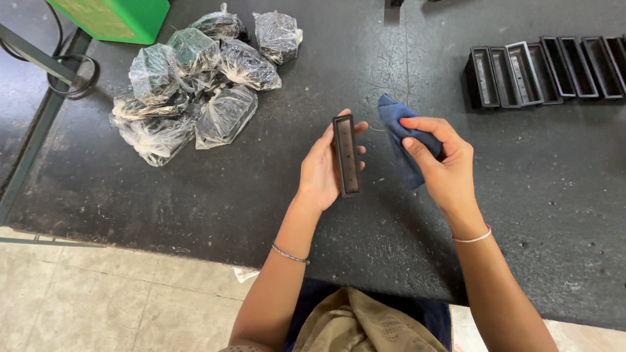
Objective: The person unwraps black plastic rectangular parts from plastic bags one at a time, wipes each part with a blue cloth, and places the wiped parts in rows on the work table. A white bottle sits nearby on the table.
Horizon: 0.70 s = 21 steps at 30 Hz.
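Holding a narrow black tray (346, 155) upright in the curled left hand (321, 171) above the dark table (261, 189), right hand (442, 163) clutching a blue cloth (401, 133), with a row of unwrapped trays (541, 65) done and bagged pieces (192, 78) waiting.

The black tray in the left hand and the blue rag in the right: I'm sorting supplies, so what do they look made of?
The black rectangular tray looks like moulded plastic or rubber, matte: thin straight walls, dull sheen. The blue rag looks like soft woven cloth: it folds and creases limply in the right hand.
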Each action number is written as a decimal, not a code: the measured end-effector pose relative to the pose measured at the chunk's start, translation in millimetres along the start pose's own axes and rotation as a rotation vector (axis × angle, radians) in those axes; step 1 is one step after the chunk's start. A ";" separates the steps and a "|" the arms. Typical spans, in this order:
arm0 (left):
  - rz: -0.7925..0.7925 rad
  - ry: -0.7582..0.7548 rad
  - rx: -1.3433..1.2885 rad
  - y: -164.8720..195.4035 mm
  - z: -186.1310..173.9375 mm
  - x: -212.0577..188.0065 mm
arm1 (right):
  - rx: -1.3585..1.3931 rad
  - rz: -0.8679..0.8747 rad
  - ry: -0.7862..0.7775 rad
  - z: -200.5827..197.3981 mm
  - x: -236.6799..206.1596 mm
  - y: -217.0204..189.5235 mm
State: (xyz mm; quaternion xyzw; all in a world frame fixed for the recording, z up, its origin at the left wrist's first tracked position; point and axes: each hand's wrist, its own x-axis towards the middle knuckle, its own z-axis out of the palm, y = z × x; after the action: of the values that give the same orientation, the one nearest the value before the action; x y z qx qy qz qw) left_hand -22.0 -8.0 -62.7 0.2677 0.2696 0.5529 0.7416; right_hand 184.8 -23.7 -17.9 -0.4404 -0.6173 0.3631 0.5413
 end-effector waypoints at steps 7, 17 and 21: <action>0.019 -0.029 0.002 -1.3 1.3 -1.2 | 0.051 0.018 0.039 -3.5 2.6 6.3; 0.021 0.024 0.030 -4.8 -2.0 -1.8 | 0.173 0.096 0.143 -11.1 8.2 12.5; 0.003 0.076 0.048 -9.4 -6.3 0.3 | 0.179 0.109 0.151 -12.6 8.4 12.4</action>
State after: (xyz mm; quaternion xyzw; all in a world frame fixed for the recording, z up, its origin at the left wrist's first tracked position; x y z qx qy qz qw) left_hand -20.0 -9.4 -73.8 0.2646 0.3102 0.5570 0.7235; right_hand 198.9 -11.9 -24.5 -0.4491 -0.5153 0.4115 0.6029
